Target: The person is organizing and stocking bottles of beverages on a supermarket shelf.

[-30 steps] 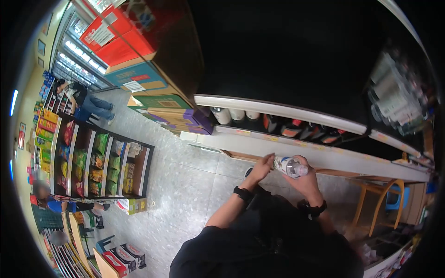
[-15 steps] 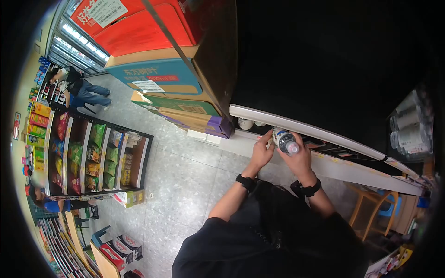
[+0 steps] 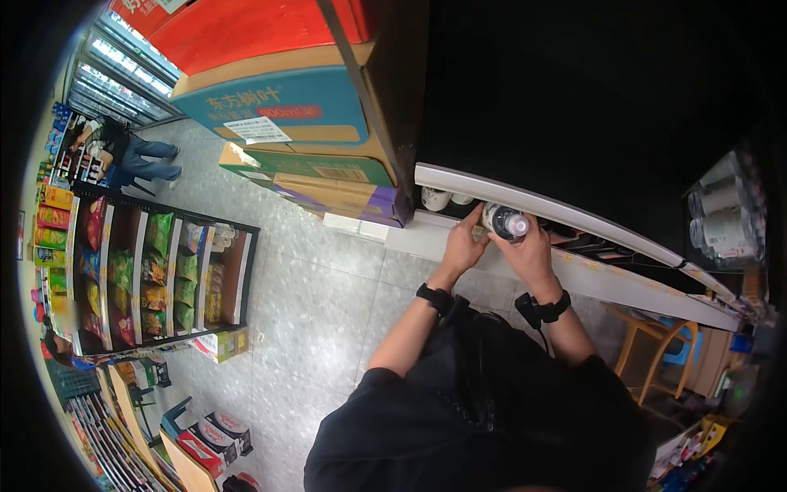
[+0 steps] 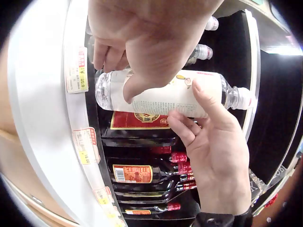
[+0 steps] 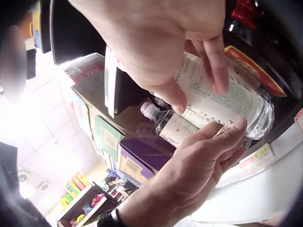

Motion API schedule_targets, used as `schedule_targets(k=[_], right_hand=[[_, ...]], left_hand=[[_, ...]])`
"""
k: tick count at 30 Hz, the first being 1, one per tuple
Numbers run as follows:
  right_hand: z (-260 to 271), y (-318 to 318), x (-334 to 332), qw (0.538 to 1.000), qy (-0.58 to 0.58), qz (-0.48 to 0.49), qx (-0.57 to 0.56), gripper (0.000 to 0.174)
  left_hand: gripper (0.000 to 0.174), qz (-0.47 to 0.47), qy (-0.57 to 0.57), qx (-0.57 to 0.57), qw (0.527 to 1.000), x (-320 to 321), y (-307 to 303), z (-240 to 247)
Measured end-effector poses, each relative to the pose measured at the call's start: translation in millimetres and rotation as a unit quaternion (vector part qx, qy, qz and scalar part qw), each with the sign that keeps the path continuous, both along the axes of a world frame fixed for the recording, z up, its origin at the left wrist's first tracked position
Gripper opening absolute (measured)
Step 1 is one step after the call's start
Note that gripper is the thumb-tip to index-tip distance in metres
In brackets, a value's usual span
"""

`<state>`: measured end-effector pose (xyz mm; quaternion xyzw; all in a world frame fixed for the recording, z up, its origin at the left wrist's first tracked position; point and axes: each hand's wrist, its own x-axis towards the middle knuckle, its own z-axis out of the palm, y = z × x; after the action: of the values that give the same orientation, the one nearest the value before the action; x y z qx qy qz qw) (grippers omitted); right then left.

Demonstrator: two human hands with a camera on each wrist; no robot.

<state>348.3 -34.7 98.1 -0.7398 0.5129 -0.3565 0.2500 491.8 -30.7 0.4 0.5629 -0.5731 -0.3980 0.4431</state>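
Both hands hold a clear plastic water bottle (image 3: 506, 223) with a cream label and a white cap, at the mouth of a low shelf. My left hand (image 3: 463, 250) grips it near the base, thumb (image 4: 135, 87) across the label. Nearer the cap, my right hand (image 3: 531, 254) has its thumb and fingers around the label. In the left wrist view the bottle lies across the opening, cap pointing to the back right, in front of dark bottles (image 4: 137, 173) with red caps. Another bottle (image 5: 173, 130) with a pale label sits beside it in the right wrist view.
The shelf's white edge (image 3: 541, 201) runs above the hands, with price tags (image 4: 86, 145) along the lower lip. Stacked cartons (image 3: 279, 102) stand to the left. A snack rack (image 3: 164, 271) and a person (image 3: 147, 156) are farther left; a wooden chair (image 3: 656, 348) is at right.
Both hands have carried the bottle forward, from in front of the shelf to its opening. The head view has shifted closer to the cartons and shelf.
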Motion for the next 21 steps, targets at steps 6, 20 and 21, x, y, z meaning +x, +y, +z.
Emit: schedule_targets(k=[6,20,21], right_hand=[[-6.1,-1.4,4.9,1.0,-0.005,-0.008,-0.008,0.053],[-18.4,-29.2,18.6,0.991,-0.005,-0.085,0.104,0.032],[-26.8,-31.7,16.4,0.991,-0.011,-0.076,0.106,0.03]], left_hand=[[0.071,0.004,-0.03,-0.009,0.999,5.2,-3.7,-3.9],[0.067,-0.026,-0.054,0.027,0.998,7.3,-12.9,-13.3],[0.065,-0.02,-0.05,0.03,0.998,7.1,-13.6,-16.0]])
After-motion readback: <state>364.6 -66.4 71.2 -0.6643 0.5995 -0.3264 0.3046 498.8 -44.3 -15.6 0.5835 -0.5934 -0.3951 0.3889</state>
